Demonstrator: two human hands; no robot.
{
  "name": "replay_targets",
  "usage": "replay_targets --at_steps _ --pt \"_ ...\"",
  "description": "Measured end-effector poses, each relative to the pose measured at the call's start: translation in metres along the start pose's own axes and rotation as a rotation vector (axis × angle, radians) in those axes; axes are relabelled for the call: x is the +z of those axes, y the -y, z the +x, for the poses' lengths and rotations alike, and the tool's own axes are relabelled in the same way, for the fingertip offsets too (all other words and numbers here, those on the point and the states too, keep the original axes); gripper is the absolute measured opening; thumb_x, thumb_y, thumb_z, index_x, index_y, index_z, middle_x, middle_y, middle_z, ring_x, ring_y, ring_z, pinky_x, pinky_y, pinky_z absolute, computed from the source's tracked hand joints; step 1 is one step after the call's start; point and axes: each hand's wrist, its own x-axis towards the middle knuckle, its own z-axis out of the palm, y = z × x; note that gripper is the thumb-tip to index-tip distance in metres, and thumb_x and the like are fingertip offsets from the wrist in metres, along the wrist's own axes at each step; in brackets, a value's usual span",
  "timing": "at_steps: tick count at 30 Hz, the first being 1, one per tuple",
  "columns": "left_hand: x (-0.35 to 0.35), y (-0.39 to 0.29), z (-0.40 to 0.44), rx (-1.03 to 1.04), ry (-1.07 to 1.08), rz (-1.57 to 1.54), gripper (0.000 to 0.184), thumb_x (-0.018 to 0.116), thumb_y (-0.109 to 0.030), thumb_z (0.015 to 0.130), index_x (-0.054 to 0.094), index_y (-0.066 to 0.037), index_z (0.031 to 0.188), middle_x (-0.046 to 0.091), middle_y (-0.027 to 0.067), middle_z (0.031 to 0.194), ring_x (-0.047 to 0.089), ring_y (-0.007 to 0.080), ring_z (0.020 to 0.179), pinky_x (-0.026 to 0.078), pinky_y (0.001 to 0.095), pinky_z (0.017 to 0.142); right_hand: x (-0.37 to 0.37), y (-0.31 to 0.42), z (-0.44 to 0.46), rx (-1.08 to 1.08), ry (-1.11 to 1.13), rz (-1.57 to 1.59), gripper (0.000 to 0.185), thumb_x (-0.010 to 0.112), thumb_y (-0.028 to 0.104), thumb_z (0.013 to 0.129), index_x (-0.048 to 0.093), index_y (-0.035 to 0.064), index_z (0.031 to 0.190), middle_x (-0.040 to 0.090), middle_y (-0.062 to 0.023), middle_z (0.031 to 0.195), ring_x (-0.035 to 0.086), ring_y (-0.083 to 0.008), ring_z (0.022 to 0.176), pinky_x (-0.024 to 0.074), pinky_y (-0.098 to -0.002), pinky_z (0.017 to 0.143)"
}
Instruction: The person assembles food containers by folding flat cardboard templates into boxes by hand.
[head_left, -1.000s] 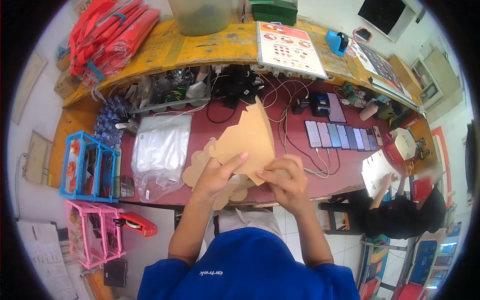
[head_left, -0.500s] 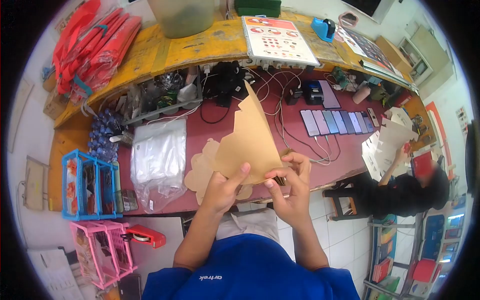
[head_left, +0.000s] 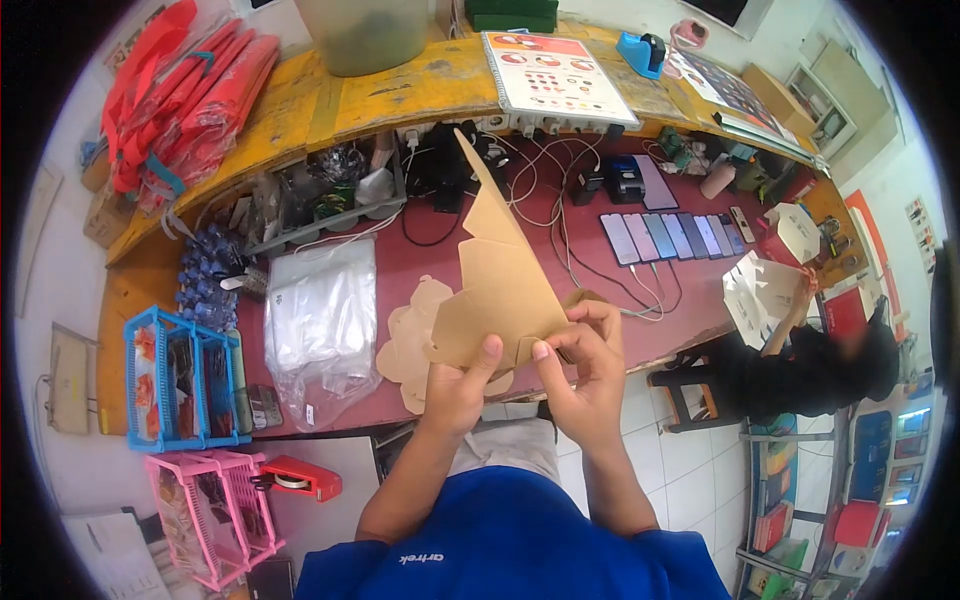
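A brown cardboard box blank [head_left: 500, 285], partly folded, is held up between both hands over the table's front edge. My left hand [head_left: 460, 390] grips its lower left side, thumb on the outer face and the other fingers hidden behind. My right hand [head_left: 585, 375] pinches the lower right corner, with the thumb against a small folded flap and the fingers curled around the edge. Beneath and left of it, flat cardboard blanks [head_left: 405, 345] with scalloped edges lie on the reddish table [head_left: 420, 262].
Clear plastic bags [head_left: 318, 320] lie left, beside a blue basket [head_left: 185, 435]. A pink basket [head_left: 215, 460] and red tape dispenser [head_left: 305, 478] sit lower left. Phones [head_left: 660, 240] with cables line the back right. At right, another person [head_left: 800, 375] handles a white carton [head_left: 755, 295].
The box blank has turned more edge-on, its top tip swinging left. My right thumb has shifted onto the small flap. At right, the other person's cardboard has changed position.
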Motion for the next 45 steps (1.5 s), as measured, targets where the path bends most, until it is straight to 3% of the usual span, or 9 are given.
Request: replay_targets --at_steps 6,21,24,25,27,29,35,38,45 --pt "0.003 0.002 0.0 0.05 -0.028 -0.056 0.046 0.061 -0.023 0.108 0.048 -0.001 0.146 0.06 0.0085 0.138 0.059 0.0172 0.126 0.05 0.0331 0.105 0.008 -0.001 0.003 -0.001 0.004 0.141 0.006 0.074 0.0 0.087 0.069 -0.0025 0.088 0.05 -0.0144 0.121 0.063 -0.0228 0.111 0.0579 -0.0291 0.084" --pt "-0.009 -0.009 0.006 0.112 0.063 0.187 0.039 0.062 -0.012 0.106 0.055 -0.003 0.143 0.063 0.0059 0.136 0.059 0.0149 0.123 0.048 0.0319 0.104 0.01 -0.003 0.013 0.007 0.047 0.038 0.007 0.077 0.002 0.085 0.071 0.0008 0.089 0.054 -0.0141 0.118 0.063 -0.0263 0.106 0.0543 -0.0343 0.089" --pt "-0.01 -0.007 0.004 0.1 0.08 0.244 0.036 0.062 -0.009 0.105 0.057 -0.001 0.14 0.065 0.0065 0.131 0.062 0.0158 0.119 0.05 0.0308 0.101 0.005 -0.004 0.013 0.024 0.067 -0.059 0.01 0.079 0.004 0.084 0.071 0.0013 0.089 0.055 -0.0141 0.117 0.062 -0.0279 0.107 0.0522 -0.0361 0.091" --pt "-0.007 -0.009 0.005 0.145 0.042 0.348 0.027 0.064 -0.012 0.105 0.064 0.001 0.129 0.069 0.0056 0.121 0.064 0.0137 0.109 0.051 0.0298 0.093 0.002 -0.004 0.015 0.012 0.044 -0.069 0.01 0.079 0.004 0.084 0.071 0.0013 0.089 0.055 -0.0141 0.117 0.062 -0.0279 0.107 0.0522 -0.0361 0.091" --pt "-0.003 -0.008 0.007 0.209 0.043 0.435 0.022 0.066 -0.014 0.104 0.07 0.003 0.119 0.073 0.0047 0.11 0.066 0.0116 0.1 0.052 0.0289 0.086 -0.003 -0.003 0.017 -0.141 0.103 -0.206 0.007 0.076 -0.003 0.087 0.07 -0.0033 0.089 0.048 -0.0089 0.118 0.06 -0.0144 0.099 0.0527 -0.0246 0.079" --pt "-0.003 -0.002 0.005 0.198 -0.034 0.489 0.021 0.066 -0.013 0.103 0.071 0.003 0.115 0.074 0.0052 0.106 0.066 0.0126 0.096 0.053 0.0296 0.083 -0.004 -0.007 0.013 -0.061 0.088 -0.162 0.007 0.078 -0.003 0.087 0.071 -0.0031 0.089 0.049 -0.0092 0.117 0.061 -0.0145 0.097 0.0526 -0.0244 0.078" --pt "0.007 0.004 -0.001 0.215 -0.057 0.419 0.024 0.065 -0.012 0.104 0.067 0.004 0.122 0.072 0.0072 0.114 0.067 0.0161 0.103 0.053 0.0321 0.091 -0.001 -0.017 0.007 0.083 0.068 -0.055 0.01 0.08 0.0 0.086 0.073 -0.0031 0.093 0.056 -0.0104 0.119 0.066 -0.0189 0.106 0.0617 -0.028 0.085" --pt "0.0 0.017 -0.005 0.218 -0.082 0.419 0.028 0.063 -0.012 0.105 0.063 0.004 0.128 0.068 0.0082 0.121 0.065 0.0169 0.11 0.052 0.0326 0.096 0.004 -0.015 0.005 0.094 -0.004 0.111 0.013 0.081 0.0 0.085 0.074 -0.0031 0.095 0.059 -0.0108 0.118 0.067 -0.0195 0.107 0.062 -0.0296 0.088" --pt "-0.014 0.024 -0.007 0.208 -0.109 0.35 0.033 0.063 -0.015 0.106 0.059 0.004 0.133 0.066 0.0086 0.127 0.063 0.0172 0.115 0.05 0.0328 0.099 -0.003 -0.025 0.0 0.007 0.118 -0.009 0.012 0.078 0.004 0.09 0.074 -0.0034 0.098 0.062 -0.0107 0.122 0.069 -0.0178 0.102 0.0588 -0.0277 0.083"
